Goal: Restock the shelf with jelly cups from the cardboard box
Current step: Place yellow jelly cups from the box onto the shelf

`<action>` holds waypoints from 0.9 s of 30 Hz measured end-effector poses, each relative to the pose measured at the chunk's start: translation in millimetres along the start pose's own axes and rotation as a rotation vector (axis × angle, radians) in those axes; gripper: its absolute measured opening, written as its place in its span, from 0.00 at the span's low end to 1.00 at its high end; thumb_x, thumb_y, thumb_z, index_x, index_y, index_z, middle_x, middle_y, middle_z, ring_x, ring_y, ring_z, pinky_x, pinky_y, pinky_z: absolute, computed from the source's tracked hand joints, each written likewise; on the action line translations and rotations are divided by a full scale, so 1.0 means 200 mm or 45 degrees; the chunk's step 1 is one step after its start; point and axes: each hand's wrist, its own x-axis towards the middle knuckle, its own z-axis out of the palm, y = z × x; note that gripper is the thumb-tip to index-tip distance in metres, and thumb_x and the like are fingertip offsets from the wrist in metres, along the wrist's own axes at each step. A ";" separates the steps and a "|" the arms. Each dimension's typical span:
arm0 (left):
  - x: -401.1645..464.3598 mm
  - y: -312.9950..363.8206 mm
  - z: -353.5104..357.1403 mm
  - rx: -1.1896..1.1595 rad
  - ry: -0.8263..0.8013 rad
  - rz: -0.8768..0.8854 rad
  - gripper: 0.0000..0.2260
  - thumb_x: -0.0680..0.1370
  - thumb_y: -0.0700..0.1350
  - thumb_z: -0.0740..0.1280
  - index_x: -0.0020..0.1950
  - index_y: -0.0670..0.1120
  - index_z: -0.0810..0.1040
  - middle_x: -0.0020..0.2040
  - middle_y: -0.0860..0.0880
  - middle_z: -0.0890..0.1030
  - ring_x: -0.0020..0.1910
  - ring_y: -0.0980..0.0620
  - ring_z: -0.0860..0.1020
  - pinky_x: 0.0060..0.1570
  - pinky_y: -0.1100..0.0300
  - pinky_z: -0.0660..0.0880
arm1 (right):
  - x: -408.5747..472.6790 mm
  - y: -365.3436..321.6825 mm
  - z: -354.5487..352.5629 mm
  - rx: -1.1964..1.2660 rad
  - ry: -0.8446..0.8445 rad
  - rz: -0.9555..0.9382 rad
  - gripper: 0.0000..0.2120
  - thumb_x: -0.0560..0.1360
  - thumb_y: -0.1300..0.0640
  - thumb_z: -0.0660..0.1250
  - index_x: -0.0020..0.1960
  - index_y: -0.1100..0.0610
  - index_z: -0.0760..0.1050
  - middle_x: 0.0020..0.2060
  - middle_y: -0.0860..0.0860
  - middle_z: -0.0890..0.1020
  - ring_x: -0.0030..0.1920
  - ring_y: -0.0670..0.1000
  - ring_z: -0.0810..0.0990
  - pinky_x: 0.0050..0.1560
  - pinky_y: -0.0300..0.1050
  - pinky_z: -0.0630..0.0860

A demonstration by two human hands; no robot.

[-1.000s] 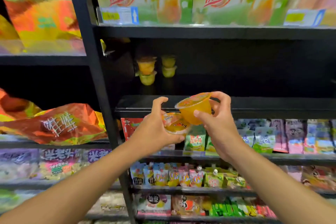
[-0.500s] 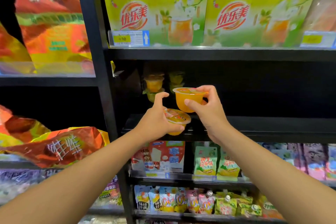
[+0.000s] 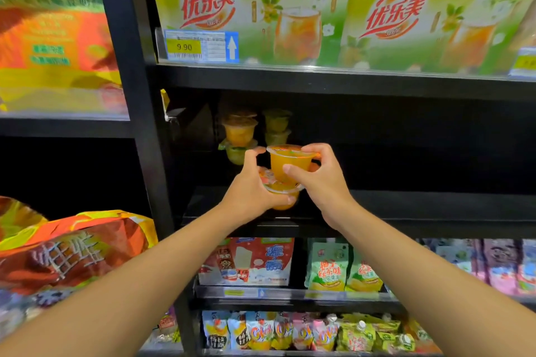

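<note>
My right hand (image 3: 322, 182) grips an orange jelly cup (image 3: 290, 164) by its rim and side, upright, above the black shelf (image 3: 406, 206). Directly under it sits a second orange jelly cup (image 3: 282, 197), held in my left hand (image 3: 249, 191) with fingers curled beneath it. The upper cup's base rests on or just over the lower cup's lid. Both hands hover at the shelf's front edge. Further back on the same shelf stand two short stacks of jelly cups, one orange (image 3: 239, 132) and one yellow-green (image 3: 277, 126). The cardboard box is out of view.
A black upright post (image 3: 136, 124) bounds the shelf on the left. Green drink multipacks (image 3: 261, 14) fill the shelf above, with a price tag (image 3: 200, 46). Snack pouches (image 3: 327, 266) line the lower shelves. Large orange bags (image 3: 72, 252) lie at the left. The shelf's right side is dark.
Both hands rose and reached forward toward the shelf. The right hand's cup turned upright and came down onto the left hand's cup. The camera view tilted up.
</note>
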 end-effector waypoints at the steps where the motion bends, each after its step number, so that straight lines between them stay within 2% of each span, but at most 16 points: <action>1: 0.01 -0.01 0.00 -0.008 0.001 -0.002 0.46 0.64 0.51 0.83 0.72 0.55 0.57 0.59 0.54 0.78 0.57 0.55 0.80 0.59 0.51 0.80 | 0.01 0.00 0.00 -0.004 -0.012 -0.007 0.25 0.71 0.59 0.77 0.63 0.51 0.70 0.56 0.46 0.77 0.55 0.47 0.80 0.44 0.39 0.82; 5: 0.03 -0.03 0.00 -0.013 -0.004 -0.028 0.46 0.64 0.50 0.83 0.72 0.53 0.58 0.60 0.55 0.76 0.58 0.55 0.79 0.59 0.51 0.79 | 0.03 0.03 0.02 -0.017 -0.055 -0.036 0.26 0.71 0.59 0.78 0.63 0.50 0.69 0.57 0.46 0.77 0.57 0.48 0.80 0.48 0.43 0.83; 10: 0.05 -0.04 0.01 0.008 0.002 -0.066 0.45 0.64 0.50 0.83 0.71 0.52 0.58 0.62 0.54 0.75 0.59 0.54 0.78 0.60 0.51 0.79 | 0.05 0.05 0.02 -0.023 -0.050 -0.052 0.26 0.70 0.59 0.78 0.63 0.50 0.69 0.56 0.45 0.77 0.57 0.48 0.80 0.48 0.41 0.83; 16: 0.04 -0.04 0.00 0.030 -0.047 -0.097 0.42 0.67 0.49 0.82 0.71 0.51 0.58 0.61 0.54 0.74 0.57 0.56 0.77 0.56 0.59 0.78 | 0.04 0.05 0.00 -0.040 -0.091 -0.068 0.29 0.71 0.59 0.77 0.66 0.49 0.67 0.57 0.43 0.75 0.57 0.46 0.79 0.47 0.38 0.82; 21: 0.00 -0.04 -0.04 0.128 -0.060 -0.195 0.50 0.57 0.65 0.80 0.72 0.63 0.54 0.66 0.50 0.73 0.64 0.48 0.75 0.62 0.46 0.77 | 0.03 0.04 -0.02 -0.129 -0.120 -0.053 0.37 0.71 0.57 0.77 0.73 0.45 0.61 0.63 0.44 0.73 0.61 0.45 0.76 0.49 0.36 0.81; 24: -0.06 -0.02 -0.09 0.171 -0.079 -0.223 0.53 0.64 0.58 0.81 0.79 0.56 0.49 0.70 0.48 0.72 0.69 0.48 0.71 0.67 0.49 0.71 | 0.02 0.03 -0.05 -0.202 -0.151 -0.031 0.40 0.72 0.54 0.76 0.76 0.43 0.57 0.67 0.45 0.71 0.63 0.44 0.74 0.50 0.35 0.76; 27: -0.14 -0.01 -0.14 0.273 -0.062 -0.203 0.50 0.70 0.54 0.78 0.81 0.51 0.48 0.73 0.49 0.68 0.73 0.47 0.65 0.68 0.51 0.67 | -0.03 0.00 -0.08 -0.190 -0.097 0.016 0.36 0.78 0.55 0.70 0.78 0.46 0.53 0.67 0.48 0.70 0.63 0.46 0.73 0.53 0.36 0.71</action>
